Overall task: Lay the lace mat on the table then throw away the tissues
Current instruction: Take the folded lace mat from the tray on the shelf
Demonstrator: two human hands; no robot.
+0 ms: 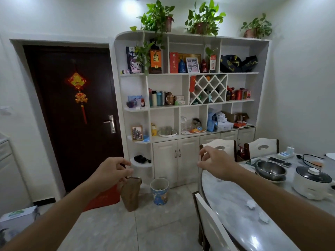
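Marble table (230, 205), crumpled tissues (251, 204)

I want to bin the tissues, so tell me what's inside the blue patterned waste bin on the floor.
The blue patterned waste bin is open-topped; a few small pale scraps, possibly paper, show near its bottom. Its near wall hides the rest of the inside, so how full it is cannot be told.
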